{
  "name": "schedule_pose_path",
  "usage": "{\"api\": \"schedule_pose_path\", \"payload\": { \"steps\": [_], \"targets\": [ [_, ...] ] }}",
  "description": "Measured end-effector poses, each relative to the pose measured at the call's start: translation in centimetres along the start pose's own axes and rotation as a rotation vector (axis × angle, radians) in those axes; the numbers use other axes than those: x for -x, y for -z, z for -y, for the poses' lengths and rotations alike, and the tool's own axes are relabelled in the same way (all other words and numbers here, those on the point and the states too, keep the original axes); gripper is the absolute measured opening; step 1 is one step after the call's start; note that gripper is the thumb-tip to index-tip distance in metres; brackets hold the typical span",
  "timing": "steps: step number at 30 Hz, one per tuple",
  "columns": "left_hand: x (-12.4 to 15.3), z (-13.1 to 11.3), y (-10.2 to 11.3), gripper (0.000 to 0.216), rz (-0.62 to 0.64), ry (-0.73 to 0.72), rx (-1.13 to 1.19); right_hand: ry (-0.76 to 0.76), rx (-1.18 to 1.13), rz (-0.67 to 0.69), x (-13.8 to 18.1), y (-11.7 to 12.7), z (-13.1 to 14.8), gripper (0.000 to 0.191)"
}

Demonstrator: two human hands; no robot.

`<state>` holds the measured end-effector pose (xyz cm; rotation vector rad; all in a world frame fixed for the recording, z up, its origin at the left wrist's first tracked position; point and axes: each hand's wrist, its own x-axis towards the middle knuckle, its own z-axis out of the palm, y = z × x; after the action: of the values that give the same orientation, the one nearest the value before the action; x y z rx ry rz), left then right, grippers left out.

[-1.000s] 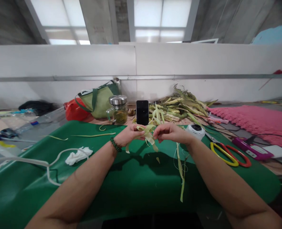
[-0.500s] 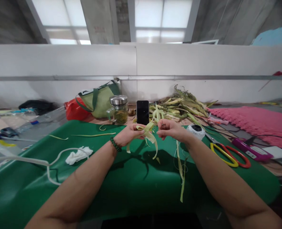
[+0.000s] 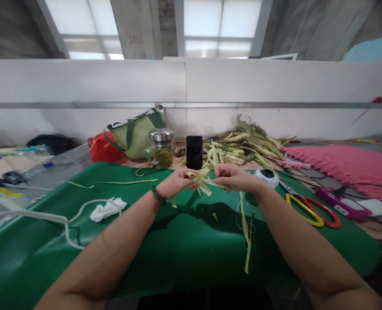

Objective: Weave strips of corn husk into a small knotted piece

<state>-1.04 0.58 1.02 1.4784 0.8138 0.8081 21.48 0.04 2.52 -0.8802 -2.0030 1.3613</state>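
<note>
My left hand [image 3: 175, 181], a green bead bracelet at its wrist, grips a folded bundle of pale green leaf strips [image 3: 203, 175]. The loops stick out past the fingertips, and one short tail hangs below the hand. Close by on the right, my right hand [image 3: 230, 175] is closed on a loose strip of the same bundle, which stretches sideways between the hands. Part of that strip is hidden behind the right fingers. Beneath both hands lies a green mat [image 3: 191, 241] with a small leaf scrap [image 3: 215, 217] on it.
Scissors [image 3: 303, 211] and a white thread spool [image 3: 267, 176] lie right, near long loose strips [image 3: 245, 228]. Behind stand a phone [image 3: 194, 151], a lidded glass jar [image 3: 163, 150] and a leaf pile [image 3: 249, 144]. White tubing [image 3: 66, 221] and a crumpled tissue [image 3: 108, 209] are left.
My right hand has taken hold of the hanging strip and drawn it out to the right. The left hand keeps its grip on the bundle.
</note>
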Motion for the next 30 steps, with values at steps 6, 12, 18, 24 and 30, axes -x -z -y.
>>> {"api": "schedule_pose_path", "payload": {
  "steps": [6,12,18,24,30],
  "targets": [
    [-0.1,0.1,-0.1,0.041,-0.005,0.002,-0.056,0.018,0.017,0.094,0.3,-0.1,0.2,0.020],
    [0.1,-0.1,-0.4,0.038,0.021,-0.002,-0.041,0.100,0.007,0.049,-0.1,-0.4,-0.4,0.028],
    [0.0,0.2,-0.7,0.033,0.022,0.008,-0.038,0.157,0.115,-0.035,-1.0,-0.9,-1.1,0.037],
    [-0.1,0.3,-0.9,0.027,0.034,0.004,-0.074,0.201,0.234,-0.076,-0.9,-1.4,-0.8,0.036],
    [0.0,0.3,-0.8,0.028,0.075,0.011,-0.069,0.397,0.420,-0.174,-0.8,-2.0,-0.5,0.034]
  ]
}}
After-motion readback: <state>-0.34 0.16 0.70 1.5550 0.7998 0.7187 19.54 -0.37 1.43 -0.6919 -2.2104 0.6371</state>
